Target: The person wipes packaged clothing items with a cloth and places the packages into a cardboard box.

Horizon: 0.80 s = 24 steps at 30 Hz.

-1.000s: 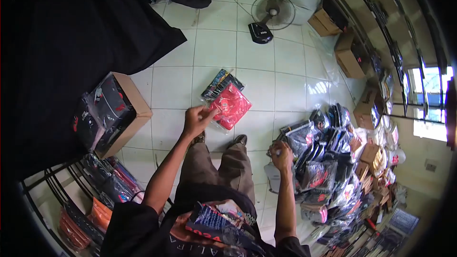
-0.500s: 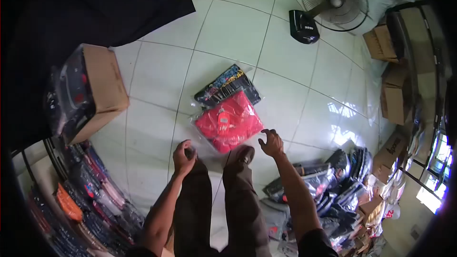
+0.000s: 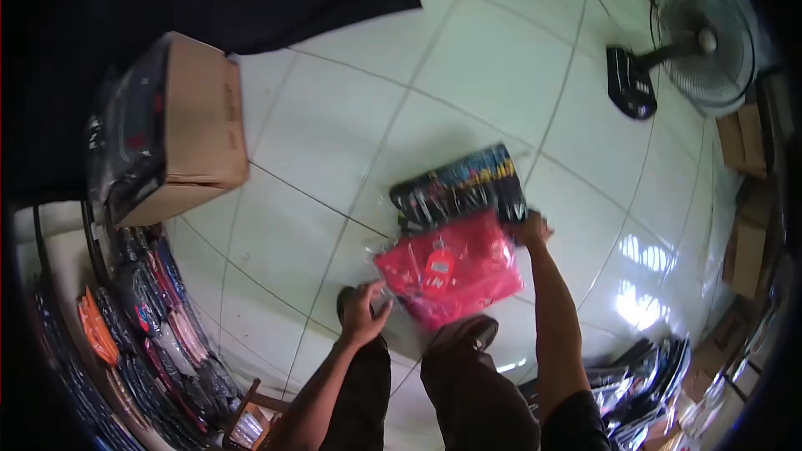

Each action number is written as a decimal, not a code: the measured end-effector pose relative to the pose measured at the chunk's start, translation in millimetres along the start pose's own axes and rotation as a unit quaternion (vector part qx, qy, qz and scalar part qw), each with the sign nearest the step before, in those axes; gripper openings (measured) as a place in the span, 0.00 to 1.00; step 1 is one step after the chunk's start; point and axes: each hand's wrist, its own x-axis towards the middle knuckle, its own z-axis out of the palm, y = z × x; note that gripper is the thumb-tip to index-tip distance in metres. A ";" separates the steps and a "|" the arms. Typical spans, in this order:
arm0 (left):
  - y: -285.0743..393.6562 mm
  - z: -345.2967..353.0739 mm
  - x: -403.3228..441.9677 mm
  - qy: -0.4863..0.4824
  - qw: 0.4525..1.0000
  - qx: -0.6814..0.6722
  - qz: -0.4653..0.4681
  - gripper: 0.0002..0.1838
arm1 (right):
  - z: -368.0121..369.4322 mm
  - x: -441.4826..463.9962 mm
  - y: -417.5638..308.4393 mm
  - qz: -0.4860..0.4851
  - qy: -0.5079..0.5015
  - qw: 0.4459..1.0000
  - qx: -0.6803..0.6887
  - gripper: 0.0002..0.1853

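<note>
Two clear-bagged packets lie on the floor (image 3: 317, 142) between the hands, already wrapped and not lifted: a red packet (image 3: 455, 271) nearer the body, against a dark printed packet (image 3: 455, 188) beyond it. The hands are apart. The left hand (image 3: 363, 317) is parted, thumb away from fingers, beside the red one's near-left corner; the right hand (image 3: 530, 230) reaches the dark one's right end, its grip unclear. A carton (image 3: 205, 117) stands beyond the left hand.

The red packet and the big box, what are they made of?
The red packet looks like soft folded cloth in thin, shiny plastic: light glints off its crinkly, see-through wrapping. The box seems to be dull brown cardboard, going by its flat, stiff sides.
</note>
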 end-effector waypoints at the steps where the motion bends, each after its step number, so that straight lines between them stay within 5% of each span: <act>1: 7.6 -10.6 -10.9 0.026 0.998 0.029 0.047 0.22 | -8.7 -12.6 5.2 -0.025 -0.039 0.999 0.017 0.44; 2: 1.7 -15.9 -25.4 0.032 0.999 -0.005 0.031 0.22 | 12.7 -5.6 15.8 -0.040 -0.035 0.999 -0.007 0.42; 4: 6.9 -32.0 -56.8 0.036 0.999 -0.036 -0.001 0.20 | 26.8 -52.9 9.3 -0.123 0.154 0.978 -0.071 0.39; 6: 28.9 -57.7 -89.6 0.046 0.998 -0.024 -0.019 0.19 | -9.1 -108.4 -16.8 -0.121 -0.046 0.984 0.122 0.35; 7: 46.0 -73.3 -104.1 0.053 0.998 -0.025 -0.030 0.19 | -20.9 -149.8 -38.5 -0.126 0.028 0.985 0.118 0.43; 10: 85.9 -118.0 -145.9 0.063 0.996 -0.050 -0.049 0.19 | -71.7 -255.2 -79.2 -0.180 0.157 0.965 0.110 0.23; 13: 136.6 -164.6 -177.7 0.053 0.975 -0.183 -0.113 0.21 | -156.6 -357.9 -95.3 -0.295 0.233 0.917 0.132 0.14; 15: 163.6 -199.1 -191.0 -0.021 0.897 -0.383 -0.222 0.29 | -227.7 -441.3 -114.1 -0.376 0.246 0.878 0.166 0.09; 16: 195.2 -239.0 -196.1 -0.105 0.811 -0.495 -0.294 0.42 | -250.6 -479.1 -118.5 -0.452 0.283 0.824 0.192 0.07; 19: 254.1 -343.9 -229.2 -0.272 0.595 -0.746 -0.124 0.68 | -313.8 -603.8 -117.4 -0.648 0.269 0.700 0.136 0.13; 20: 319.2 -397.4 -258.0 -0.077 0.701 -0.688 -0.171 0.69 | -337.5 -644.6 -121.5 -0.696 0.288 0.655 0.062 0.11; 21: 310.8 -418.6 -262.9 -0.117 0.592 -0.793 -0.081 0.56 | -351.0 -680.6 -118.4 -0.737 0.302 0.604 -0.012 0.10; 22: 323.0 -453.2 -276.5 -0.052 0.691 -0.715 -0.098 0.38 | -355.2 -707.6 -115.1 -0.748 0.311 0.583 -0.056 0.06; 24: 354.4 -495.2 -315.2 0.015 0.825 -0.558 -0.082 0.25 | -365.5 -756.1 -119.2 -0.766 0.352 0.527 -0.105 0.07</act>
